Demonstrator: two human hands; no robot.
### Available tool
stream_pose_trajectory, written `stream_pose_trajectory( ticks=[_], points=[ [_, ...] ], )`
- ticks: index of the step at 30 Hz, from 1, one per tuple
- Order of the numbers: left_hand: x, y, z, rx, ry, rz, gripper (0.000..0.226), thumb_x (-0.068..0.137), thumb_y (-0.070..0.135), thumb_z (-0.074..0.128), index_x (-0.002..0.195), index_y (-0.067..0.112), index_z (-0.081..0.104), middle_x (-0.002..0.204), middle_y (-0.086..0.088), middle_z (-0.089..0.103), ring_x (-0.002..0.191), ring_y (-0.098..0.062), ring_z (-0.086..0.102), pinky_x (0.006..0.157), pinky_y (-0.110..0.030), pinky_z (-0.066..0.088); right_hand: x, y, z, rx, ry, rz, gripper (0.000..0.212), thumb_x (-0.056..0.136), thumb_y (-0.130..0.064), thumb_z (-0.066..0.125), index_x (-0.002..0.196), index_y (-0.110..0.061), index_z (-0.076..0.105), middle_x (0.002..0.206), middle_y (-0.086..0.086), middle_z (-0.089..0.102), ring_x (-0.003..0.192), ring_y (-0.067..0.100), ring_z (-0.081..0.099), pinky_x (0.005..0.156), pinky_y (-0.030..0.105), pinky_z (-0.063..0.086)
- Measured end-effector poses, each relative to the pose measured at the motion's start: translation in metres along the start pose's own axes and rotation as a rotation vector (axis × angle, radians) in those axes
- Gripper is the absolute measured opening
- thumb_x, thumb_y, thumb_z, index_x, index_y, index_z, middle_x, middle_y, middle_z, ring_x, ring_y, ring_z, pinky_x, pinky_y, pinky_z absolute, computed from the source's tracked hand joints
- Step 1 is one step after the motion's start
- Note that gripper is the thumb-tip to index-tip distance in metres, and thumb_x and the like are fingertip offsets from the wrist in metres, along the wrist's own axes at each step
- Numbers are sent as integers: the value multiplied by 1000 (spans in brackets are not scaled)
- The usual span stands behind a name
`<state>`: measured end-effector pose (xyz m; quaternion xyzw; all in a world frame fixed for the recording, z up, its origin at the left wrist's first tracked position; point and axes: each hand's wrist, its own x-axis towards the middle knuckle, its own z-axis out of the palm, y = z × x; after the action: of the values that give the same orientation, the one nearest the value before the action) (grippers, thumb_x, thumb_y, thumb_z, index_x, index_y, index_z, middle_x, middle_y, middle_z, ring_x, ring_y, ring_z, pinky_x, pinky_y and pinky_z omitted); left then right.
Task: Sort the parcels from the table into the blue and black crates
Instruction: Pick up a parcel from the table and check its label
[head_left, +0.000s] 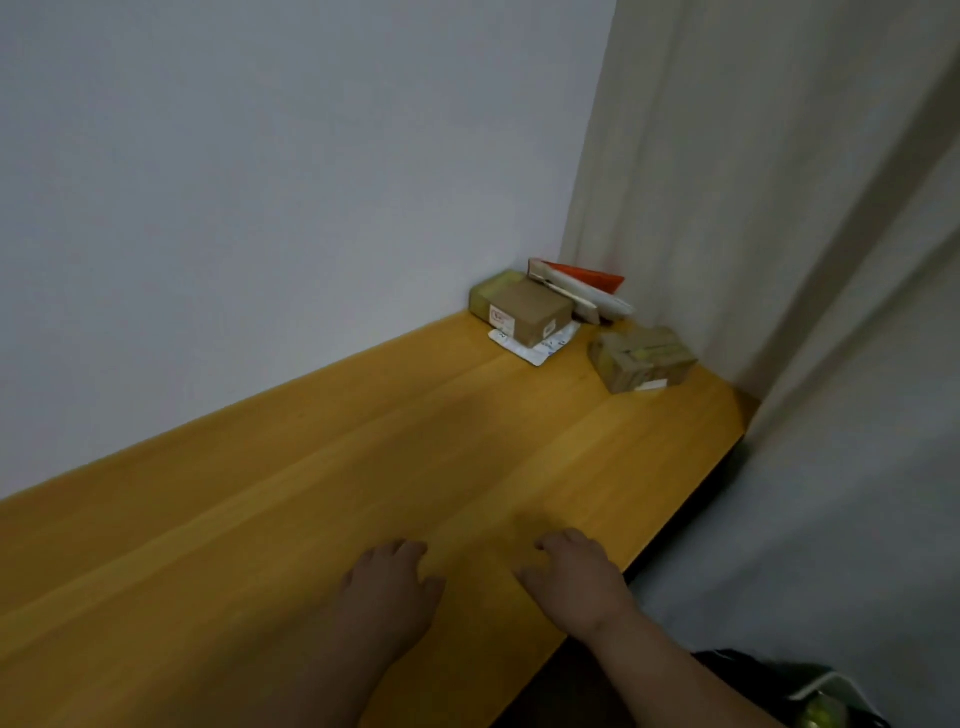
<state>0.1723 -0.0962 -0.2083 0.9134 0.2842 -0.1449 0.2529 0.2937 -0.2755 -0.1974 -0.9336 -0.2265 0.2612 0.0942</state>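
Both hands, my left hand (387, 584) and right hand (576, 577), are resting empty, fingers loosely spread, on the desk (260, 519); parcels (524, 312) are sitting well beyond them.

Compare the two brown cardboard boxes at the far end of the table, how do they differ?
The labelled box lies flat on a white mailer bag, close to the wall; the taped box sits straight on the table, nearer the curtain. The labelled box looks smooth with a red-and-white sticker; the taped box looks crumpled and wrapped in tape. Both are small, brown and untouched by either hand.
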Motion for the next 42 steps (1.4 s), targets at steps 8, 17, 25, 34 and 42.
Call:
stream_pose_trajectory(
  ticks=[8,17,25,34,42],
  points=[
    [63,50,-25,14,-15,12,53,100,49,42,147,27,38,153,2,34,140,-22,32,115,-43,31,62,26,-37,-39,-42,10,60,98,-55,43,149,-24,38,151,0,36,137,23,34,108,37,38],
    [122,143,-17,-38,53,-89,52,99,50,42,146,27,39,151,2,37,138,-22,36,112,-39,33,146,89,-120,-68,-25,-114,59,97,-56,45,146,-21,42,148,0,38,135,21,37,111,38,36],
    [163,230,6,-85,-32,-115,55,99,51,41,148,27,35,153,2,34,139,-22,34,114,-40,31,191,165,-167,-88,-68,-59,67,93,-61,47,146,-21,42,149,2,39,135,24,37,110,39,36],
    [235,269,-13,-146,13,-81,60,98,50,43,151,26,28,155,-1,32,140,-22,34,113,-38,32,254,194,-197,-22,-50,77,83,85,-74,44,150,-23,36,158,6,27,144,29,26,116,47,28],
    [284,308,-11,-142,-51,-110,65,98,50,42,154,24,21,156,-2,31,142,-23,31,115,-39,29,320,220,-223,125,83,178,68,97,-58,41,151,-18,30,157,15,21,142,37,22,116,45,25]
  ],
)
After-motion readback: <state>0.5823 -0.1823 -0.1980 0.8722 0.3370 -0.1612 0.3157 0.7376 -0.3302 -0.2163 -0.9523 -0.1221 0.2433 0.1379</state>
